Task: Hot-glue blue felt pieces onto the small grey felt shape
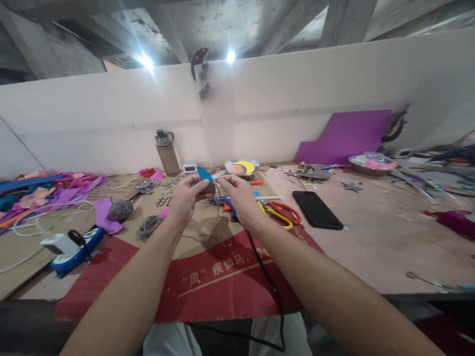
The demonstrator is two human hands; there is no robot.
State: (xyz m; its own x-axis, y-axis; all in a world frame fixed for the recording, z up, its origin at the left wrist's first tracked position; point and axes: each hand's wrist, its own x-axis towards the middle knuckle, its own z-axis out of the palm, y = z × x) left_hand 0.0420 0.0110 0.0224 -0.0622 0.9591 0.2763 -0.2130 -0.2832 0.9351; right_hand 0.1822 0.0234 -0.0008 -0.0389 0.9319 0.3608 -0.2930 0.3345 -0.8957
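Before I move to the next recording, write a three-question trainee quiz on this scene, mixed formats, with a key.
1. Open: which two colors show on the curved craft piece in the left hand?
2. True or false: the right hand is nearer the black smartphone than the left hand is.
3. Multiple choice: the gray yarn ball lies nearest to which? A) metal bowl B) blue-and-white power strip C) water bottle

Key: 1. Blue and gray. 2. True. 3. B.
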